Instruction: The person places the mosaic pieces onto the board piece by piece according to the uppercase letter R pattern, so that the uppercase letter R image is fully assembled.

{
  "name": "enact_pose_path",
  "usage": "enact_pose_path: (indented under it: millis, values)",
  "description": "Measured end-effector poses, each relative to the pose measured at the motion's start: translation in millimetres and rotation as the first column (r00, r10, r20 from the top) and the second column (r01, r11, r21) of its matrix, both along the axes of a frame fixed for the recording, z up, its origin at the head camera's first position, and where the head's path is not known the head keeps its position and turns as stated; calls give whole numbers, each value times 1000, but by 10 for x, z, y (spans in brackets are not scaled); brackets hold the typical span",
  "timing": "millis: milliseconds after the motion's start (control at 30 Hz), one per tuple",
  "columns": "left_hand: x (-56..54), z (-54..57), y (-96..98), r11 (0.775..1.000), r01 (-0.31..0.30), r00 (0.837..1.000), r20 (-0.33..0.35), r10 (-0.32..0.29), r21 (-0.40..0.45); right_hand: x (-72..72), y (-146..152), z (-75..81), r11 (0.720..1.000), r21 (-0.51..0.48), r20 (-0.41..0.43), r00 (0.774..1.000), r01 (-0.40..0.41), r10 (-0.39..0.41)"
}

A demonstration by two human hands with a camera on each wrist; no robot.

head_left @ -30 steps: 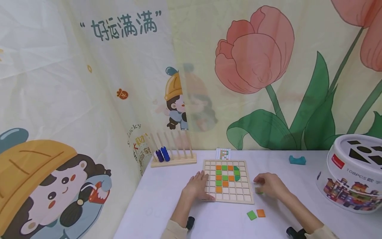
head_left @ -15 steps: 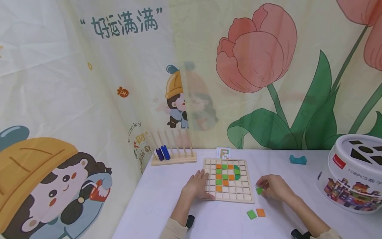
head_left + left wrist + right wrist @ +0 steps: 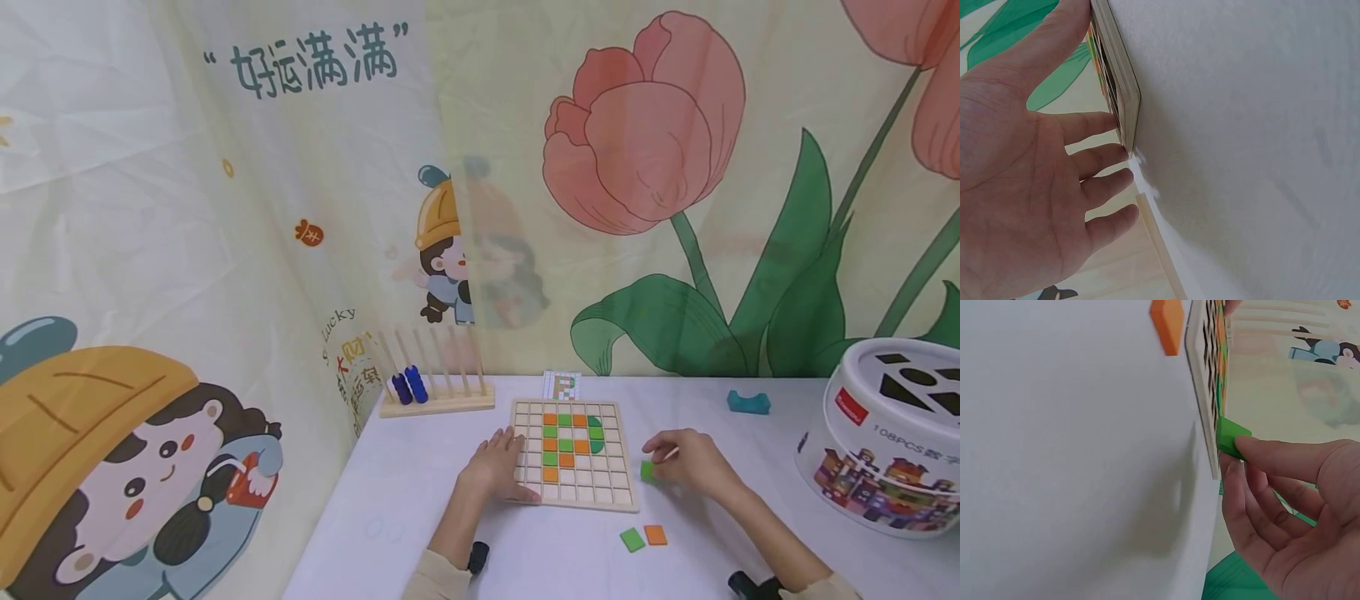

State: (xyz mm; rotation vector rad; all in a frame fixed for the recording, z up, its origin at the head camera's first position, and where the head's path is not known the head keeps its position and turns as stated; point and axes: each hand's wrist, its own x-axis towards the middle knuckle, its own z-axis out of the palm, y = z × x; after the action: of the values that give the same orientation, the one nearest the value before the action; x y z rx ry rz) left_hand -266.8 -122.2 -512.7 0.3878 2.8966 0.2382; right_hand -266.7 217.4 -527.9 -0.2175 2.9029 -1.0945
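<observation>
A square wooden grid board [image 3: 592, 487] lies on the white table, with orange and green tiles set in some of its cells in a P-like shape. My left hand [image 3: 491, 468] rests on the board's left edge, fingers spread and straight, as the left wrist view also shows. To the right of the board, my right hand [image 3: 693, 465] pinches a green square tile [image 3: 1230, 436] between thumb and fingertips, raised over the table. In front of the board lie a loose green tile [image 3: 632, 540] and an orange tile [image 3: 656, 535].
A small pattern card [image 3: 562, 386] stands behind the board. At the back left is a wooden peg rack [image 3: 450, 403] with blue beads. A teal block [image 3: 747, 402] lies at the back right, near a large white bucket [image 3: 885, 433] with shaped holes in its lid.
My right hand has lifted slightly and turned with the green tile, which shows more plainly now than a second ago. My left hand has stayed on the board's edge.
</observation>
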Motion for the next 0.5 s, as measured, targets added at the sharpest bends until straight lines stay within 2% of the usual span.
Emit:
enact_pose_path:
  millis: [300, 500]
  values:
    - [-8, -16, -6, 1000, 4, 1000, 1, -4, 11, 13, -194, 122, 994, -83, -70, 996, -69, 63]
    - [-20, -24, -9, 1000, 12, 1000, 4, -12, 2, -18, -358, 89, 986, -147, -39, 997, -74, 69]
